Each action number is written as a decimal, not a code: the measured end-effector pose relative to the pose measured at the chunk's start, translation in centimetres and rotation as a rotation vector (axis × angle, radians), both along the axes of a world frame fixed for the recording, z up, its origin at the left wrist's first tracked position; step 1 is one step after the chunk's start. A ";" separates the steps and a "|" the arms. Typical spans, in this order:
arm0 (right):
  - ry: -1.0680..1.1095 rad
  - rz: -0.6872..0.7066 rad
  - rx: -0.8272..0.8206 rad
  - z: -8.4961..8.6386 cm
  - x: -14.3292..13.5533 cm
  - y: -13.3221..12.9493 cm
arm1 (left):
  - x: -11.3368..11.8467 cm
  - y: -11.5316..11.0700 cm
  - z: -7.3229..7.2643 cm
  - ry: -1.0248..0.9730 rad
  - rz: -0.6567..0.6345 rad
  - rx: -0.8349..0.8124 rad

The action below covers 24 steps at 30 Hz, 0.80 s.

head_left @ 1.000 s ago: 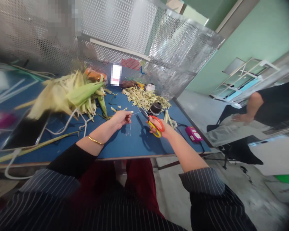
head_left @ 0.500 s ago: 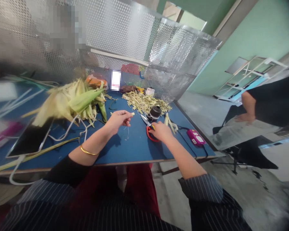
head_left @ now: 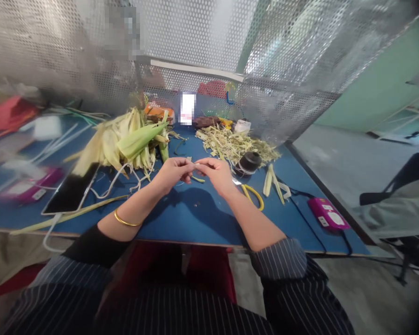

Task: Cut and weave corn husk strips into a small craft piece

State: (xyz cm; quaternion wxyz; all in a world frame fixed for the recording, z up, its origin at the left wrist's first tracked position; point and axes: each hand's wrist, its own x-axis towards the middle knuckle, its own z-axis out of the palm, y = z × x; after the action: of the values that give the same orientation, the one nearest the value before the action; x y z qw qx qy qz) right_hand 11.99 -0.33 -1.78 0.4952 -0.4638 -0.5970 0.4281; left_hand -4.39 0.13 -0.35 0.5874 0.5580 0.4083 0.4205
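My left hand (head_left: pixel 174 175) is closed in a pinch, its fingertips meeting those of my right hand (head_left: pixel 218 176) above the table. Between them shows a small pale piece of corn husk (head_left: pixel 196 165), mostly covered by the fingers. My right hand pinches at the same piece. A thin green husk strip (head_left: pixel 198 179) shows just below the fingertips. Scissors with a yellow handle (head_left: pixel 254 197) lie beside my right wrist, partly hidden by it. Right of that hand is a dark cone of thread (head_left: pixel 248 163).
A heap of corn husks (head_left: pixel 125 139) lies at left, by a dark-screened tablet (head_left: pixel 70 193) with a white cable. Cut husk bits (head_left: pixel 230 142) are piled at the back. A magenta box (head_left: pixel 328 214) sits right, before a perforated metal screen (head_left: pixel 195 42).
My right hand has let go of the scissors, leaving them on the table, and has moved left to meet my left hand at the husk piece. The view has turned left.
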 end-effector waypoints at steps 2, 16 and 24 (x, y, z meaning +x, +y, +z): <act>0.018 0.017 -0.023 -0.6 0.2 -0.2 | 0.6 -0.1 -0.7 0.071 0.020 0.060; -0.110 -0.050 0.082 -1.1 1.0 0.0 | 0.8 -0.1 -1.3 0.089 0.068 0.027; -0.326 0.069 0.141 -1.4 1.3 -0.1 | 0.6 0.4 -2.4 0.229 0.065 0.137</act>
State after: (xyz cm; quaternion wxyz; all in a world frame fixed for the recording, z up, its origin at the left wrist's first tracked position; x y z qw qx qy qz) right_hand 13.28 -0.41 -3.18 0.4083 -0.4703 -0.7134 0.3213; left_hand -3.74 0.50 -2.74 0.4838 0.6275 0.4607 0.3998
